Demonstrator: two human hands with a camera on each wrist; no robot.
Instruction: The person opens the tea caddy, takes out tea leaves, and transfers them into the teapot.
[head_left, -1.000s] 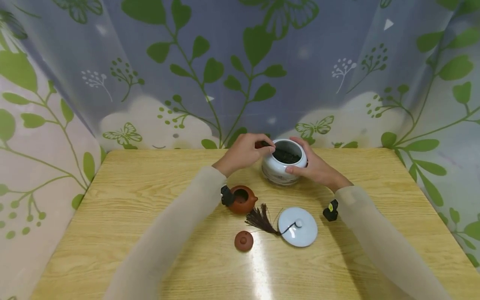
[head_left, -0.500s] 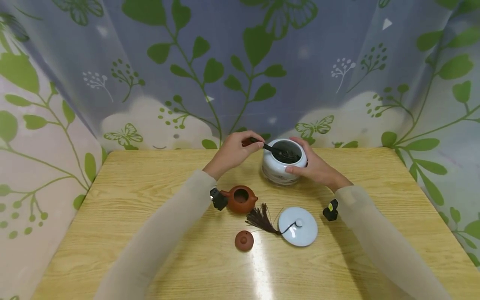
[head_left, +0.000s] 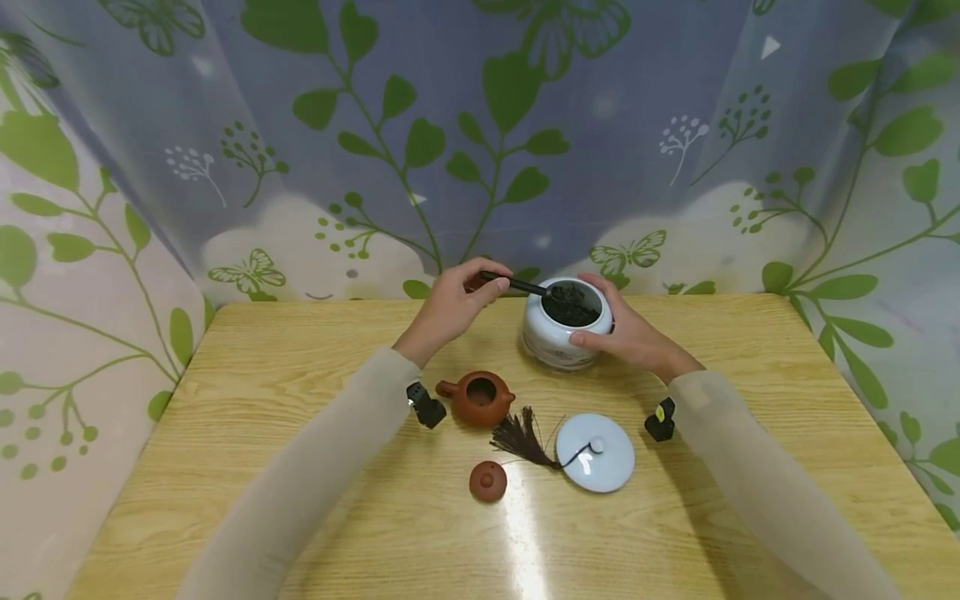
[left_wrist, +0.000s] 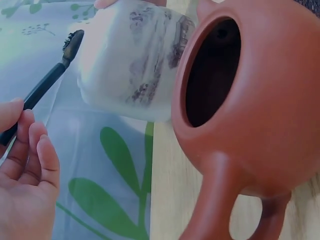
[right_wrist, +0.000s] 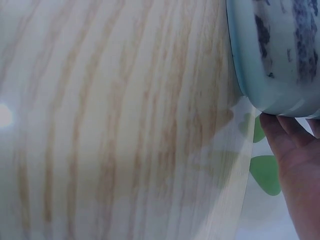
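Between thumb and fingers, my left hand (head_left: 448, 307) pinches the black handle of a small tea scoop (head_left: 521, 286). The scoop's head is over the left rim of a white porcelain jar (head_left: 546, 340). Dark tea leaves (head_left: 570, 315) fill part of the jar. In the left wrist view, a clump of leaves sits on the head of the scoop (left_wrist: 46, 80). My right hand (head_left: 637, 335) grips the jar's right side, thumb near the front rim, and the jar tilts toward me. Below my left hand stands a reddish-brown clay teapot (head_left: 489, 412), uncovered, its handle to the left.
In front of the teapot lies its small clay lid (head_left: 488, 482). The white jar lid (head_left: 606, 469) rests to the right, with a brown tassel (head_left: 523, 439) tied to its knob. A patterned curtain (head_left: 480, 125) hangs behind the wooden table (head_left: 300, 358).
My left hand has drawn back left from the jar's mouth, lifting the scoop out of the leaves toward the rim. The right hand and jar have stayed nearly still.
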